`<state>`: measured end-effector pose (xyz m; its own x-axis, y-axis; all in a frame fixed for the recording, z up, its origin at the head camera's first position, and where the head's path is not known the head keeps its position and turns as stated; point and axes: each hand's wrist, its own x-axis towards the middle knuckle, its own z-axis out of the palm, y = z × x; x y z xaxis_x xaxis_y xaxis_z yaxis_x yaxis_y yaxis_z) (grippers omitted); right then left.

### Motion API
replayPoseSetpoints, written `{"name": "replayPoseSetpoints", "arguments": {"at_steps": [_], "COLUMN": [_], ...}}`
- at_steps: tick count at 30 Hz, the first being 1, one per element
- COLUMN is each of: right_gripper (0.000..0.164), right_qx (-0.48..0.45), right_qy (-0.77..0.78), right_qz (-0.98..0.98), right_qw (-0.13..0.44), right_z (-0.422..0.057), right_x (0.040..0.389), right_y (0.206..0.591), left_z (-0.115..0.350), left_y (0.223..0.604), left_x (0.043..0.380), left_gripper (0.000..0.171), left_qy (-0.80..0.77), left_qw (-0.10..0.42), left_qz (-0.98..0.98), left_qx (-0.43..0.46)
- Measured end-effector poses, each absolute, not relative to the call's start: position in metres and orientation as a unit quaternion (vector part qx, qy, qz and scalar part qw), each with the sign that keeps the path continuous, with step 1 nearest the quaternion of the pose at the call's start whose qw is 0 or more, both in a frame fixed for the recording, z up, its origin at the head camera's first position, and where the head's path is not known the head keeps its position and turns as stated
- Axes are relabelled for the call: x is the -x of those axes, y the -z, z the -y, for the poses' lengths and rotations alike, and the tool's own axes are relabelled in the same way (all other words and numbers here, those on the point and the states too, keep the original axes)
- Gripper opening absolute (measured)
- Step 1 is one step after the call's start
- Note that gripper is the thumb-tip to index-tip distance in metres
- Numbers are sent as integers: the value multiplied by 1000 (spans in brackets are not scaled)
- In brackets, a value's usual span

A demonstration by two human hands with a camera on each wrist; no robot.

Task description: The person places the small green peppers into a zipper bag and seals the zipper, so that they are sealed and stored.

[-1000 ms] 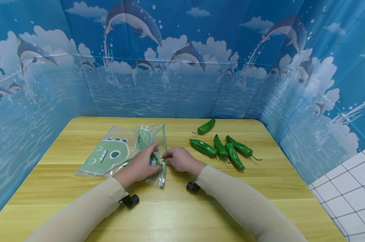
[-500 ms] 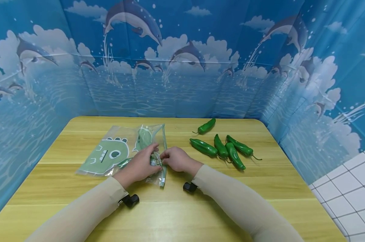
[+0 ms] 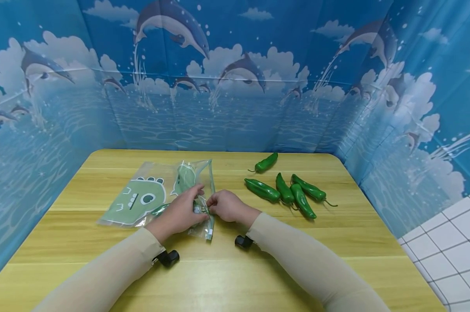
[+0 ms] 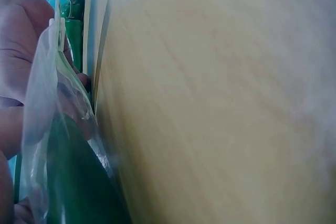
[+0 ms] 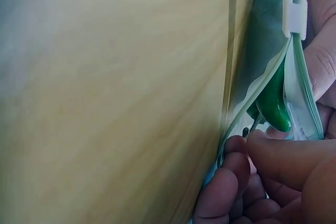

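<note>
Right hand seems to pinch the stem of a pepper, probably light, slick and best held there, while left hand grips the clear bag.

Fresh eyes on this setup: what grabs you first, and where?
Probably the bright dolphin-print curtain, filling the head view behind the table. Next, the five glossy green peppers lying loose on the table's right half. Left of them, the left hand and right hand meet at the mouth of a clear cartoon-print bag, where the right wrist view shows a green pepper inside.
</note>
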<state>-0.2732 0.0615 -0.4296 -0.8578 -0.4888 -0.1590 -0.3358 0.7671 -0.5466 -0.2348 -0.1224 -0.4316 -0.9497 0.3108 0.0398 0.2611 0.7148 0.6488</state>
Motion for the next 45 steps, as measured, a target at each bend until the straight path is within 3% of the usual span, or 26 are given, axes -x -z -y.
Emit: {"name": "replayPoseSetpoints", "arguments": {"at_steps": [16,25,45], "right_gripper": [33,53,70], "right_qx": [189,145,128], "right_qy": [302,320,221], "right_qz": [-927,-932,-965], "right_qw": [119,91,64], "right_z": [-89,-127,-185], "right_x": [279,289,303], "right_y": [420,410,409], "left_z": [122,123,123], "left_y": [434,434,434], "left_x": [236,235,235], "left_gripper": [94,96,96], "left_qy": [-357,-354,-356], "left_qw": [35,35,34], "left_qz": [-921,-923,-922], "left_qx": [-149,-147,-149]}}
